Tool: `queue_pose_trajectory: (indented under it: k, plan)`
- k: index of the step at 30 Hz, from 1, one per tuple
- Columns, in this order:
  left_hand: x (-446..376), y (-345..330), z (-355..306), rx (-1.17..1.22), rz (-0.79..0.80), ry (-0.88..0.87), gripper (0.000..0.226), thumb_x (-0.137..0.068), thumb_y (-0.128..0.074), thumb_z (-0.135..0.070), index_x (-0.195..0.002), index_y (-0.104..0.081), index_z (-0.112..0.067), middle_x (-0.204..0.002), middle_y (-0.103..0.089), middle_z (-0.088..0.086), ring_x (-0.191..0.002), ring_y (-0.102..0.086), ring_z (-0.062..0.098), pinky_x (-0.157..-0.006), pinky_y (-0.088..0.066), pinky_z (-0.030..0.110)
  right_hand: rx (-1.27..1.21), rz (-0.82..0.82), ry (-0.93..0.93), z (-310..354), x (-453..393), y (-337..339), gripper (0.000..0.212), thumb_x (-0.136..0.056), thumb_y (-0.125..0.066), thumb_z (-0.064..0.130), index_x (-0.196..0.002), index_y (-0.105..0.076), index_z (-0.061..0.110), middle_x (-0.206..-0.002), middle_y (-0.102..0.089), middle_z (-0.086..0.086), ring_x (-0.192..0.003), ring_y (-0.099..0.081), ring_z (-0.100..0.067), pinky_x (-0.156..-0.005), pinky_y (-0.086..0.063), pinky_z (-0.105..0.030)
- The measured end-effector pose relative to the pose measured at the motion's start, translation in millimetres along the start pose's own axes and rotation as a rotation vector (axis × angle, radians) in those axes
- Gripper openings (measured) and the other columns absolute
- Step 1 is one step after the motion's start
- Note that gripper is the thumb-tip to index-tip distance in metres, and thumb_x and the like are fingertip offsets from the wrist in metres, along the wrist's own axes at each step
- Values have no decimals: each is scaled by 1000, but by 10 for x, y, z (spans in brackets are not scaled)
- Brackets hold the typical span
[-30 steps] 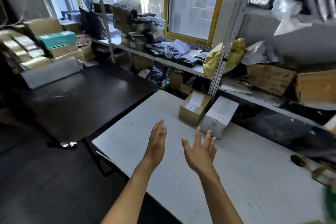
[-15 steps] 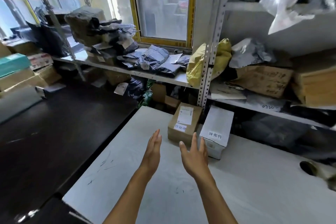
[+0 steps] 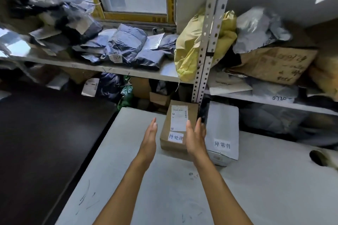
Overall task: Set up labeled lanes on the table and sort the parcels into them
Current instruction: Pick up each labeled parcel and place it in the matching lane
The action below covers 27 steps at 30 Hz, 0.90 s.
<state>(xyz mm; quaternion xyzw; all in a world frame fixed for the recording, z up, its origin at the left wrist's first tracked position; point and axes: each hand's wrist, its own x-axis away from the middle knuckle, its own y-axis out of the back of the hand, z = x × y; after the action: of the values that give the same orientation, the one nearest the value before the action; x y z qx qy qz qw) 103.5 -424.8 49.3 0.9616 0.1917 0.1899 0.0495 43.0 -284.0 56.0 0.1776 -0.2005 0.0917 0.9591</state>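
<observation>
A brown cardboard box (image 3: 176,120) with a shipping label and a white handwritten label stands at the far end of the white table (image 3: 182,188). Beside it on the right sits a white box (image 3: 222,126) with its own handwritten label. My left hand (image 3: 150,138) is held edge-on, fingers straight, a little left of the brown box and apart from it. My right hand (image 3: 195,138), fingers also straight, is at the brown box's right side, between the two boxes, covering part of it. Whether it touches the box I cannot tell.
A metal shelf upright (image 3: 208,42) rises just behind the boxes. The shelves hold grey poly-bag parcels (image 3: 126,45), a yellow bag (image 3: 188,47) and brown cartons (image 3: 274,64). A dark table (image 3: 45,133) lies to the left. A hole (image 3: 315,157) shows in the white table at right.
Both hands have moved forward toward the brown box and now flank it. The view has come closer to the two boxes.
</observation>
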Motion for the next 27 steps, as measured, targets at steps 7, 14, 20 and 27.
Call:
queue_pose_trajectory:
  k: [7, 14, 20, 27]
  plan:
    - [-871, -49, 57, 30, 72, 121, 59, -104, -21, -61, -159, -20, -40, -167, -19, -12, -154, -20, 15, -125, -18, 52, -248, -121, -174, -128, -739, -219, 79, -97, -23, 78, -162, -25, 33, -164, -35, 4, -151, -33, -21, -125, -28, -44]
    - [-975, -102, 30, 119, 260, 267, 38, -108, -13, -53, -124, -47, -46, -101, -60, -30, -91, -60, -8, -104, -37, 32, -367, -81, -240, -169, -925, -260, 80, -92, -27, 85, -150, -50, 36, -149, -58, -1, -136, -55, -25, -117, -43, -48]
    - [-908, 44, 184, 184, 335, 232, 58, -104, -15, -65, -128, -62, -41, -122, -73, -6, -114, -69, 13, -110, -47, 41, -425, -23, -213, -296, -745, -342, 94, -77, -32, 98, -149, -53, 40, -147, -61, 2, -135, -57, -22, -116, -44, -51]
    - [-351, 287, 179, 210, 353, 232, 55, -106, -17, -58, -120, -67, -38, -115, -76, 0, -106, -73, 19, -95, -54, 38, -521, 85, -204, -207, -19, -444, 86, -88, -26, 88, -147, -56, 33, -139, -67, -2, -129, -63, -26, -112, -47, -55]
